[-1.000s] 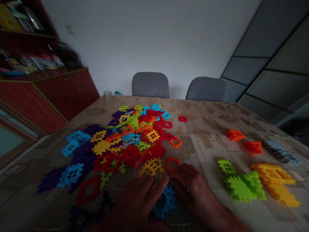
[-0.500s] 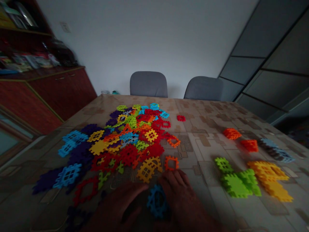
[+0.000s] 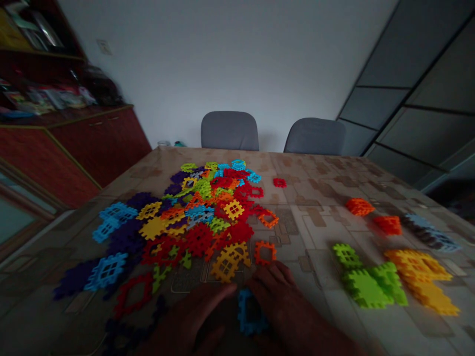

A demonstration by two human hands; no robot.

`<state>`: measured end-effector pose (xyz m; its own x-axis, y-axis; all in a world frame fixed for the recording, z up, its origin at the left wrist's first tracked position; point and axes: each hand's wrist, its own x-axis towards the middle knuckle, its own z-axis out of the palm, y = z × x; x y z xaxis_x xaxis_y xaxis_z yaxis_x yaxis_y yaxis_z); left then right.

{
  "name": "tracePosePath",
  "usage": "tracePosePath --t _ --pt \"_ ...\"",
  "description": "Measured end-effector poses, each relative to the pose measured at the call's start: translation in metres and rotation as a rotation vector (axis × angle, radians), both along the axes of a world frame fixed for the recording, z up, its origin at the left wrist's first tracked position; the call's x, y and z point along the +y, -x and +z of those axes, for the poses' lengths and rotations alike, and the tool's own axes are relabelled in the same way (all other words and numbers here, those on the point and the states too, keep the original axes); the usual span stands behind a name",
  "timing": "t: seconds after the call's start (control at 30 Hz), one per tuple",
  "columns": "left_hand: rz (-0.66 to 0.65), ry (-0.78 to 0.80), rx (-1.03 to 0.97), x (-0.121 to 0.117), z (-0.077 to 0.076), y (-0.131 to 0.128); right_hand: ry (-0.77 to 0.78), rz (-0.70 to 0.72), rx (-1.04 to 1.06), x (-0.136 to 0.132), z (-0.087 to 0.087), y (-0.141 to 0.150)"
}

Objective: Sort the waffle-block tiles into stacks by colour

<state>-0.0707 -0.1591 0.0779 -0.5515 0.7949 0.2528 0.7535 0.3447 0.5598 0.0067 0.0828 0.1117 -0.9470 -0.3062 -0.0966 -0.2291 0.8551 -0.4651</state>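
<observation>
At the near edge of the table, my right hand (image 3: 280,294) grips a blue square toy building piece (image 3: 245,316) with notched edges and an open middle. My left hand (image 3: 191,314) is beside it on the left, thumb and fingers apart, with a dark gap between it and the blue piece. Just beyond both hands lie a yellow window piece (image 3: 225,264) and an orange square frame (image 3: 265,252). A red frame (image 3: 134,295) and a dark purple piece (image 3: 126,333) are left of my left hand. Shadow hides some of my fingers.
A large mixed heap of notched pieces (image 3: 200,237) spreads over the left of the patterned table (image 3: 311,173). Sorted stacks stand to the right: orange (image 3: 359,206), red-orange (image 3: 388,225), green (image 3: 367,287), yellow (image 3: 419,267) and grey-blue (image 3: 432,232). Two grey chairs (image 3: 229,129) are behind.
The blue piece between my hands has turned, now showing a square opening instead of a rounded one, and sits slightly further right. My left thumb has shifted a little right. The camera view has shifted slightly.
</observation>
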Motion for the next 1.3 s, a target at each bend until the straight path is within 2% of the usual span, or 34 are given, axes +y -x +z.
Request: tracePosePath --t 0.1,0.27,0.37,0.43,0.57,0.7,0.8,0.9,1.03,1.17,1.3 --pt "0.076 0.063 0.083 0.000 0.017 0.025 0.007 -0.007 0.026 0.002 -0.007 0.003" --pt "0.220 0.189 0.268 0.001 0.049 0.115 -0.007 0.027 0.048 0.006 -0.005 0.005" --pt "0.224 0.242 0.315 0.001 0.052 0.160 -0.006 0.076 0.127 0.010 -0.012 0.007" --pt "0.220 0.275 0.334 0.003 0.049 0.175 -0.013 0.082 0.208 0.012 -0.023 0.008" --pt "0.218 0.293 0.338 0.009 0.049 0.182 -0.028 0.085 0.285 0.014 -0.040 0.011" --pt "0.212 0.228 0.293 0.011 0.058 0.177 -0.017 0.116 0.288 0.015 -0.044 0.012" --pt "0.211 0.163 0.250 0.001 0.060 0.167 -0.003 0.112 0.303 0.016 -0.048 0.011" --pt "0.149 0.161 0.230 -0.016 0.058 0.154 0.004 0.099 0.302 0.017 -0.053 0.010" --pt "0.060 0.192 0.232 -0.027 0.057 0.147 0.042 0.097 0.256 0.017 -0.047 0.011" --pt "0.040 0.225 0.257 -0.006 0.055 0.165 0.055 0.105 0.231 0.016 -0.037 0.013" --pt "0.020 0.312 0.263 0.021 0.047 0.190 0.059 0.119 0.246 0.016 -0.039 0.014"
